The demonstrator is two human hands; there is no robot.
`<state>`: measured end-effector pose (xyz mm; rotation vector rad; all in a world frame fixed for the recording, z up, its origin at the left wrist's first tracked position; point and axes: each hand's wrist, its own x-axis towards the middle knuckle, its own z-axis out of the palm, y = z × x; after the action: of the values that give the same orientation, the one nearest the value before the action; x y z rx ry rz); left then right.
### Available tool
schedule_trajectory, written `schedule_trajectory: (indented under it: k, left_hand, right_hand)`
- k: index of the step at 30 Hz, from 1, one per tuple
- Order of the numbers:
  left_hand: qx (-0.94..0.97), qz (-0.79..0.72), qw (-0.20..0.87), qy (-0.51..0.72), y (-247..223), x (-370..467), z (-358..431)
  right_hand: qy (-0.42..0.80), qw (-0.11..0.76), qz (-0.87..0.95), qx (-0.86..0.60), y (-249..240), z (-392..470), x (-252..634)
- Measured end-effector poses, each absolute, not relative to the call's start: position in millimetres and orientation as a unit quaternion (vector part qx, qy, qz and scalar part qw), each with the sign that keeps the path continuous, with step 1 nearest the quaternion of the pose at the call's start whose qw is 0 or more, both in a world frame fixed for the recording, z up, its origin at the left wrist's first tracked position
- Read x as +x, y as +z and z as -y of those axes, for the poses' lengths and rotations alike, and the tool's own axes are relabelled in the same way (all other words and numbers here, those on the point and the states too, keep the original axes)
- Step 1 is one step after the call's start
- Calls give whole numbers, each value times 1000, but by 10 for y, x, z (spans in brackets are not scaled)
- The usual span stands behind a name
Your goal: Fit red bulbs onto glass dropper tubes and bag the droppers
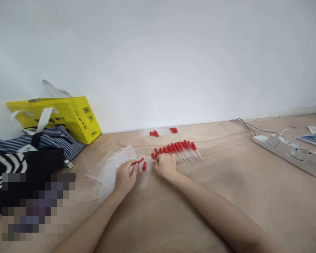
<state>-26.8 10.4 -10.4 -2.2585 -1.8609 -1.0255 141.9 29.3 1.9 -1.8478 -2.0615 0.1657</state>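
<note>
My left hand pinches a thin red piece above some clear plastic bags. Just right of that piece, a loose red bulb-shaped piece lies on the plastic. My right hand is closed at the left end of a row of clear thin tubes with red bulb tops; its fingertips are partly hidden, and what they hold is too small to make out. Behind the row, small red pieces rest in two groups on a clear bag near the wall.
On the left stand a yellow bag, a striped cloth item and a black item with white stripes. A white power strip with plugs and cables lies at the right, near some papers.
</note>
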Motion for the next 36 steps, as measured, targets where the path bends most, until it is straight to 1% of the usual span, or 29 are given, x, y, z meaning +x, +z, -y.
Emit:
schedule_trajectory:
  k: [2, 5, 7, 12, 16, 24, 28, 31, 36]
  left_hand:
    - [-747, 570, 21, -340, -74, -241, -57]
    - [-796, 511, 2, -325, -45, -193, 9]
    - [-821, 484, -13, -302, -34, -160, 48]
    - [-874, 419, -43, -241, -11, -100, 132]
    - [-892, 400, -35, -206, 6, -71, 183]
    - [-877, 430, -23, -212, -69, 68, 162]
    - [-870, 432, -16, -238, -92, 117, 163]
    - [-863, 437, -10, -253, -88, 134, 197]
    - [-856, 444, -11, -265, -92, 164, 248]
  right_hand:
    - [61, 215, 752, -620, -11, -200, 1653]
    - [60, 263, 813, -515, -100, -34, 2094]
    - [53, 276, 839, -466, -165, 73, 2378]
    - [68, 274, 861, -423, -240, 229, 2772]
    - [87, 269, 860, -425, -192, 251, 2744]
    - [91, 234, 859, -446, -151, 230, 2441]
    - [78, 221, 853, -467, -204, 230, 2358]
    - [76, 242, 840, -480, -272, 241, 2331]
    - [105, 324, 820, -460, -338, 253, 2301]
